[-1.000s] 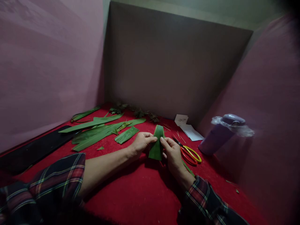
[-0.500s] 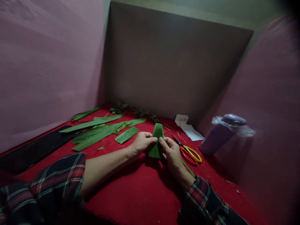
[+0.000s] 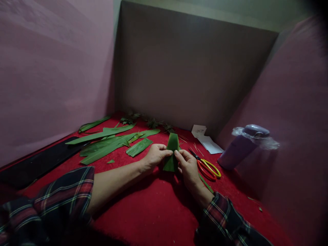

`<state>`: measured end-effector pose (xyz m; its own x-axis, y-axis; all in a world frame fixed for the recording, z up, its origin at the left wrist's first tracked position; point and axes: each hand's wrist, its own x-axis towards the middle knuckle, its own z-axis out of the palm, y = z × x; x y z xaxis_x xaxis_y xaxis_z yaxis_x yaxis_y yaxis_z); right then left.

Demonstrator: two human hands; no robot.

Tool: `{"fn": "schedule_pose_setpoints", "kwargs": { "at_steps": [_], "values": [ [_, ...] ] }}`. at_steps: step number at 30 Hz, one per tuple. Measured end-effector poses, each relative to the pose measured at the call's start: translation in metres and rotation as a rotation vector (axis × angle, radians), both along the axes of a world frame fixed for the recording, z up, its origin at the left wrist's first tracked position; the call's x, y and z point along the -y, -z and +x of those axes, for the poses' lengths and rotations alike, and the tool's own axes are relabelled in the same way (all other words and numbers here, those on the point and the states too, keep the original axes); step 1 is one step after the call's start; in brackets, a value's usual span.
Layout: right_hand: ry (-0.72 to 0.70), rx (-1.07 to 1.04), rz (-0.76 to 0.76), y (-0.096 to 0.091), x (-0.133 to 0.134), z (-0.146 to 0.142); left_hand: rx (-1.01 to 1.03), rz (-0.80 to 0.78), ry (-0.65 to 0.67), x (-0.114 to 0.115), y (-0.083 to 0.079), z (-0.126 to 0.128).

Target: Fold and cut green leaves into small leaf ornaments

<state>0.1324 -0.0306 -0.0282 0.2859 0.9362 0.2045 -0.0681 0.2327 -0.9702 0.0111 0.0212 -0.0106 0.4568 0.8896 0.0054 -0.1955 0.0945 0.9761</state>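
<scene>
Toward the left edge of the red tabletop [image 3: 143, 212], long green leaves [image 3: 102, 152] lie overlapping. Well in from the edges, the left hand [image 3: 155, 155], nearly closed, pinches a leaf piece [image 3: 171, 163]; it rides slightly higher than a second ago while the grip looks unchanged, so I'd judge it's being adjusted, not regripped. The right hand [image 3: 188, 167], equally closed, pinches its other side beside the scissors [image 3: 201, 160].

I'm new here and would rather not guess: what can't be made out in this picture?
All in the head view:
Held leaf: its far side is turned away.
Left hand and right hand: the leaf and the hands themselves hide some fingertips.
White card: its marks are too small to read.
Black slab: cut off by the left edge.
</scene>
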Motion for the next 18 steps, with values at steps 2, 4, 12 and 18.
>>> {"fn": "schedule_pose_setpoints", "kwargs": {
  "at_steps": [2, 4, 12, 18],
  "values": [
    [-0.012, 0.010, -0.005, 0.0009, -0.0005, 0.0006, -0.002, -0.013, -0.021, -0.0006, -0.0005, 0.0003],
    [-0.015, 0.017, -0.006, 0.0016, -0.0008, 0.0014, 0.000, -0.019, -0.034, -0.0013, -0.0008, 0.0003],
    [0.008, 0.020, -0.011, -0.0003, 0.0003, 0.0005, 0.047, -0.033, -0.004, -0.0009, -0.0010, -0.0014],
    [0.003, 0.045, 0.002, 0.0008, -0.0012, 0.0010, 0.042, -0.038, -0.008, -0.0007, -0.0006, -0.0021]
  ]
}}
